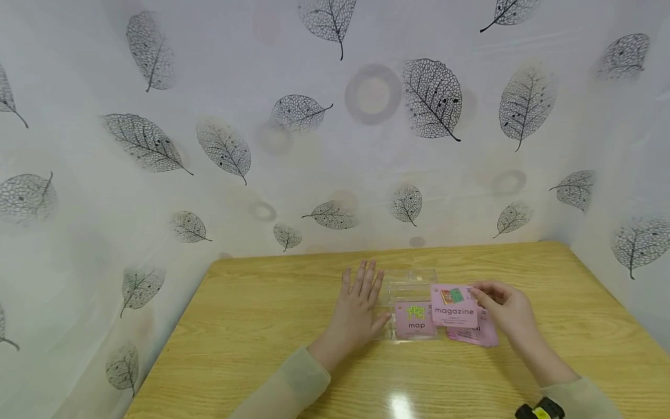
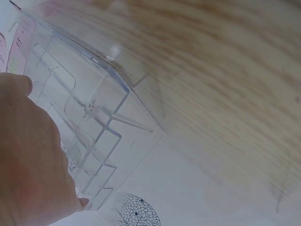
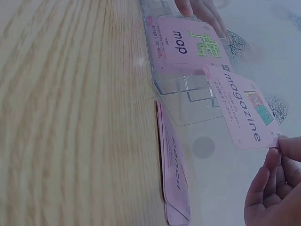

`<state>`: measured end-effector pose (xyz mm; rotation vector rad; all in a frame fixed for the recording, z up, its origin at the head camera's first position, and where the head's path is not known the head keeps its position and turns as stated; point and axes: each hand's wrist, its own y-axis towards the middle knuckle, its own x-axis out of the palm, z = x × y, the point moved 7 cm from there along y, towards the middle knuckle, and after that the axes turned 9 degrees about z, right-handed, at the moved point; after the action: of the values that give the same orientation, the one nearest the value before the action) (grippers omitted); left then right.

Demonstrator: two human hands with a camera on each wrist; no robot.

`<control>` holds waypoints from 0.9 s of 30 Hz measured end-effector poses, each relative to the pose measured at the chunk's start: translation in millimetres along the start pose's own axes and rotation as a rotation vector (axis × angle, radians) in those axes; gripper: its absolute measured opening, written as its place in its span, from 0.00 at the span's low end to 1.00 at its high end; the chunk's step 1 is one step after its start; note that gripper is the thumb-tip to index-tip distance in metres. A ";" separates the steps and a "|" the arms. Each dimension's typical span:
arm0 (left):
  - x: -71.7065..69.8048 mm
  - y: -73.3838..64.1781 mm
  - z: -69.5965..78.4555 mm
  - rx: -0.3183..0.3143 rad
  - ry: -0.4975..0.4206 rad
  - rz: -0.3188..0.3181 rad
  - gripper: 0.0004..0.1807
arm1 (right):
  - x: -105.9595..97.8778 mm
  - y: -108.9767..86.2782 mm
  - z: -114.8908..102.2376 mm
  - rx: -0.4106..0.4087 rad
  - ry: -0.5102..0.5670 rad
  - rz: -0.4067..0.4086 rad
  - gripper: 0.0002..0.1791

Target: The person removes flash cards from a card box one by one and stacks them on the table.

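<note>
My right hand (image 1: 508,314) pinches the edge of a pink flash card printed "magazine" (image 1: 454,314) between thumb and fingers. The card is raised beside a clear stepped plastic holder (image 3: 162,89). In the holder's front slot stands a pink "map" card (image 1: 416,327). To the right, a small stack of pink cards with "pencil" (image 3: 174,165) on top lies on the table. My left hand (image 1: 357,314) touches the holder's left side, its fingers extended in the head view. In the left wrist view the clear holder (image 2: 110,120) shows its stepped side, partly hidden by my left hand.
A wood-grain table (image 1: 251,326) carries everything. Behind and at both sides hangs a white sheet (image 1: 335,163) printed with dark leaves, meeting the table's far edge. A black and yellow band (image 1: 541,410) sits at my right wrist.
</note>
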<state>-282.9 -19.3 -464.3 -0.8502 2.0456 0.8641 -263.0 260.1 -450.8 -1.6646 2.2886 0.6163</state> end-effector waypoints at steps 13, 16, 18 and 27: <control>1.6 -0.1 0.5 0.004 0.003 0.038 0.48 | -8.5 0.9 6.8 -0.008 0.037 0.007 0.24; 1.6 0.0 0.5 0.008 0.011 0.036 0.48 | -9.7 0.6 7.5 -0.023 0.048 0.015 0.23; 1.8 -0.1 0.5 0.009 0.009 0.029 0.48 | -10.6 0.4 8.4 -0.028 0.064 0.018 0.23; 2.0 -0.4 0.7 -0.005 -0.030 0.018 0.48 | -15.9 0.9 18.0 0.009 0.082 0.031 0.24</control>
<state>-283.3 -19.5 -466.3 -0.8180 2.0284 0.8873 -259.7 282.2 -459.7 -1.6827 2.3751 0.5529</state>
